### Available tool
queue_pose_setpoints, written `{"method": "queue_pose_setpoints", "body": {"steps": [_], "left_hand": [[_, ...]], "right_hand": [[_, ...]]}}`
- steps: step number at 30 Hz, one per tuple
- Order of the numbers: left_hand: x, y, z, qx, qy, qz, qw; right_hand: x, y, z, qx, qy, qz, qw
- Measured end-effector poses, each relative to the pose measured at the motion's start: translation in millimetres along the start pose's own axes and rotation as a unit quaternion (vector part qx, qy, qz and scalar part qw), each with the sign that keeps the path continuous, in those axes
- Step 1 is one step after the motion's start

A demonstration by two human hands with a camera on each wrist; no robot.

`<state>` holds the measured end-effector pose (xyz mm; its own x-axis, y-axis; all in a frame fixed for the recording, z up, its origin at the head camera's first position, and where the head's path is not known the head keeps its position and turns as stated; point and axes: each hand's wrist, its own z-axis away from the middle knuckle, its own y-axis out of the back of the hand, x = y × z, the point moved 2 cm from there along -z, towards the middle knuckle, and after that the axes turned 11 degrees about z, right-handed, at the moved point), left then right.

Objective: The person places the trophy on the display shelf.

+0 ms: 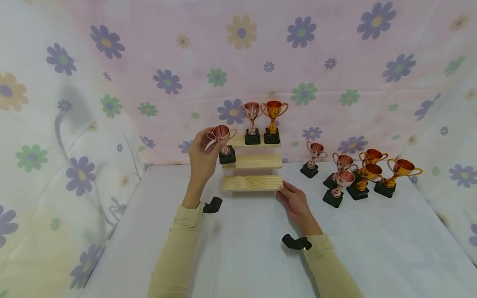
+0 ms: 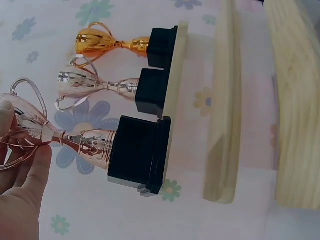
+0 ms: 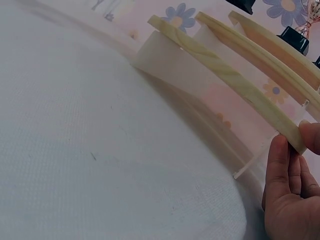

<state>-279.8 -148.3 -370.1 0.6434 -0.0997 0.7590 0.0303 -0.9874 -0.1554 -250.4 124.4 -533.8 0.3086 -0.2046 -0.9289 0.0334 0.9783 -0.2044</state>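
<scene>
My left hand (image 1: pixel 203 155) holds a small rose-gold trophy cup (image 1: pixel 221 133) by its bowl, with thumb and fingers about it. In the left wrist view, the black base (image 2: pixel 137 152) of that trophy is at the left end of the top shelf; whether it touches the wood I cannot tell. A second rose-gold trophy (image 1: pixel 252 120) and a gold trophy (image 1: pixel 273 120) stand side by side on the top board. My right hand (image 1: pixel 296 203) pinches the right end of the lowest board of the three-step wooden stand (image 1: pixel 252 183), thumb above and fingers beneath.
On the white table (image 1: pixel 246 248), right of the stand, several more trophies stand in a group: rose-gold ones (image 1: pixel 315 153) nearer the stand, gold ones (image 1: pixel 402 169) farther right. A flowered cloth (image 1: pixel 261 62) hangs behind and at both sides.
</scene>
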Motion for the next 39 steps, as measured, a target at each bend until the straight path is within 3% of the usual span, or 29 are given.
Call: {"method": "queue_pose_setpoints", "body": {"steps": [8,16,20,23,32,39], "left_hand": [[-9.7,-0.8,-27.2,0.007,0.009,0.018,0.9998],[-18.4,-7.5,-45.2,-0.027,0.019,-0.003,0.9994],[-9.9,-15.7,-53.1,-0.053,0.031,-0.011,0.9981],[-4.2,-20.2,-57.7,-0.057,0.039,-0.011,0.9975],[-14.4,-24.5,-67.6,-0.049,0.081,0.019,0.9953],[-20.2,-24.3,-70.5,-0.05,0.088,0.019,0.9946]], "right_hand": [[2,1,-2,0.002,0.008,0.007,1.0],[4,-2,-2,0.002,0.002,-0.006,1.0],[4,-2,-3,0.005,-0.003,-0.006,1.0],[2,-1,-3,0.007,-0.002,0.0,1.0],[0,0,-2,0.007,0.019,0.004,1.0],[1,-1,-3,0.009,-0.001,0.005,1.0]]}}
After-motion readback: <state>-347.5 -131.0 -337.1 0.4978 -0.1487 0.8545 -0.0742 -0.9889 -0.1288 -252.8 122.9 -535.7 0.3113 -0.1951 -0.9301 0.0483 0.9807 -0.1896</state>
